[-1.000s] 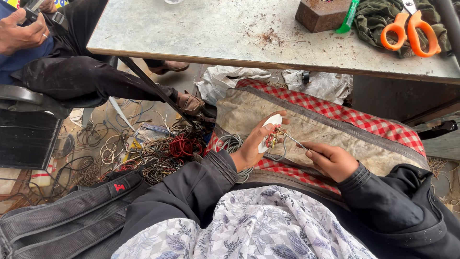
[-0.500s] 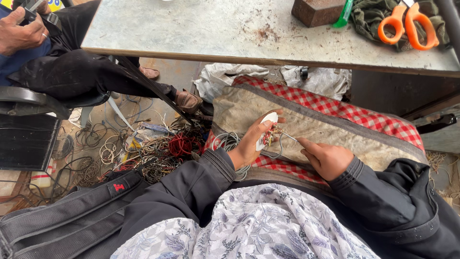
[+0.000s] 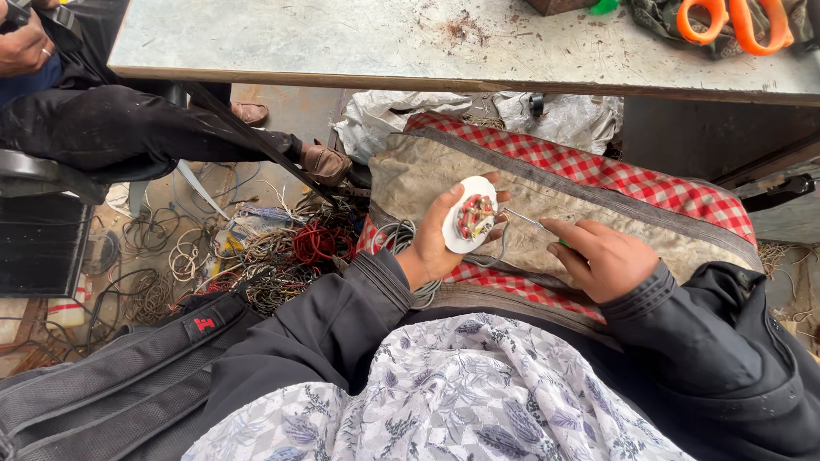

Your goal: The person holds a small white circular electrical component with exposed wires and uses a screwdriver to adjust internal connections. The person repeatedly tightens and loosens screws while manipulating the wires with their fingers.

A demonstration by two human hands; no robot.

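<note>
Left hand cups a round white disc with red and yellow wire coils on its face, fingers curled behind it and thumb on the rim at 12 o'clock. Right hand sits at 3 o'clock of the disc, fingers pinched on a thin metal tool whose tip points into the coil side. Both hands hover over a tan cloth with red checked trim on the lap. Tangled wire pile lies on the floor at 9 o'clock. Grey table at 12 o'clock carries orange scissors. Another person's leg and shoe at 10 o'clock.
</note>
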